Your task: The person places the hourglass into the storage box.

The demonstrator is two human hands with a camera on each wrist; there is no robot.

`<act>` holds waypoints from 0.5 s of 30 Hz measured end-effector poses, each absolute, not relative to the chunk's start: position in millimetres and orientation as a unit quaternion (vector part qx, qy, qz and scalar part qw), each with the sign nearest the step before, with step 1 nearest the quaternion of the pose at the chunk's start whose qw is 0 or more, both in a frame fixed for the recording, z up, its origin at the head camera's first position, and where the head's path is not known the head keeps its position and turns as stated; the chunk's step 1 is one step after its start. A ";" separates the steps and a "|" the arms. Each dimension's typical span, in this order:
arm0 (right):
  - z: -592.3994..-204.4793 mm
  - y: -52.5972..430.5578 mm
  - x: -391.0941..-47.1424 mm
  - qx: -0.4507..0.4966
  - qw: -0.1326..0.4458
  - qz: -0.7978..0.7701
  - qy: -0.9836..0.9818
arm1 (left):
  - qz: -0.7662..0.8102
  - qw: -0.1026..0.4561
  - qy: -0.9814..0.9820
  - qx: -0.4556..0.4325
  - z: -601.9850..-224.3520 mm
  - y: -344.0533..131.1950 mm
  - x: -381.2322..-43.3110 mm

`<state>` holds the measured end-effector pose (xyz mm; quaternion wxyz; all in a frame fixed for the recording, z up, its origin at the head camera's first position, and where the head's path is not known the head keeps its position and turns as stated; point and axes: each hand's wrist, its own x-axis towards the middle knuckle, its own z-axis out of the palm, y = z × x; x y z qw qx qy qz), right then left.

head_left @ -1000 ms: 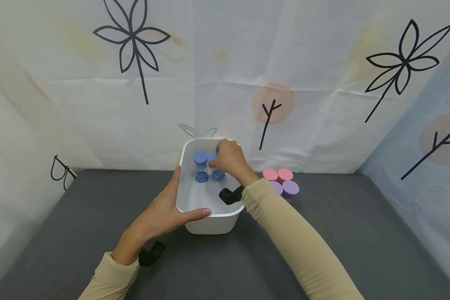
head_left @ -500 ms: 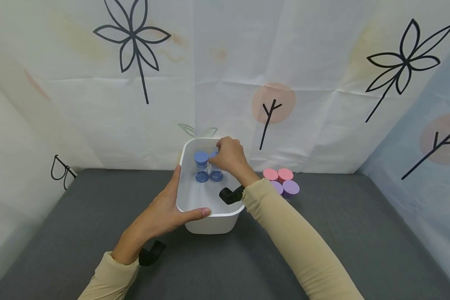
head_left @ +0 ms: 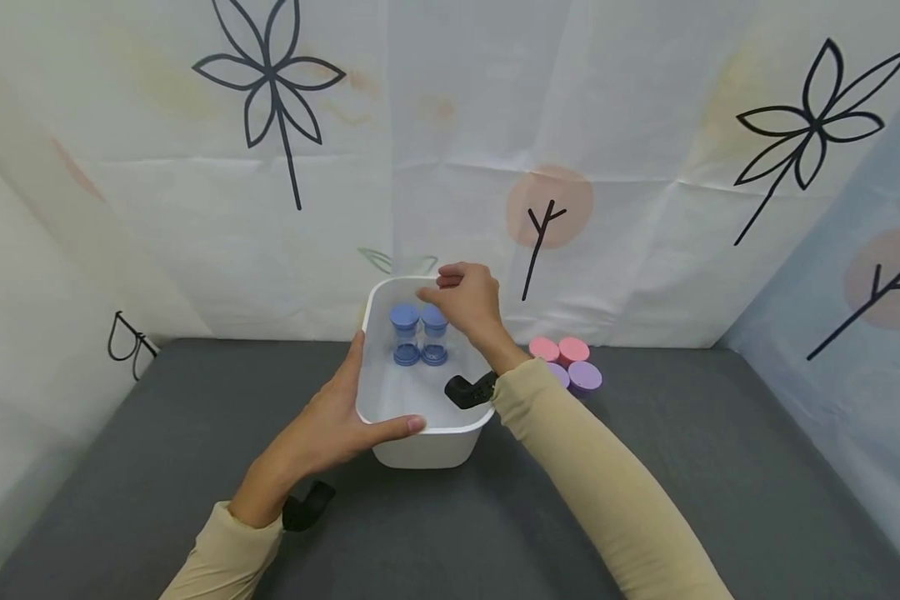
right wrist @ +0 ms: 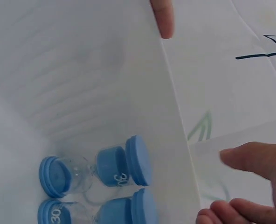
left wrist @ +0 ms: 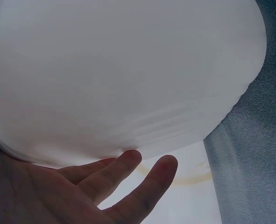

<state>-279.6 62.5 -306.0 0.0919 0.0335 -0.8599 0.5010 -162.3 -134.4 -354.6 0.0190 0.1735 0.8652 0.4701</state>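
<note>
Your left hand (head_left: 330,433) grips the white tub (head_left: 426,451), likely steadying it. Your right hand (head_left: 472,302), fingers loose and empty, hangs near two upright blue hourglasses (head_left: 405,317).

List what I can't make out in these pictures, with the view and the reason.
- Head view: any print on the blue hourglasses; too small.
- Head view: part of one purple lid; the right sleeve covers it.
- Left wrist view: the white tub's inside; its outer wall blocks it.
- Right wrist view: the lower hourglass's underside; cut off by the bottom edge.
</note>
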 end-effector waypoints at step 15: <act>-289.0 133.0 -214.5 0.117 0.117 0.659 -0.733 | 0.495 0.012 0.848 0.189 -355.5 -133.2 -162.3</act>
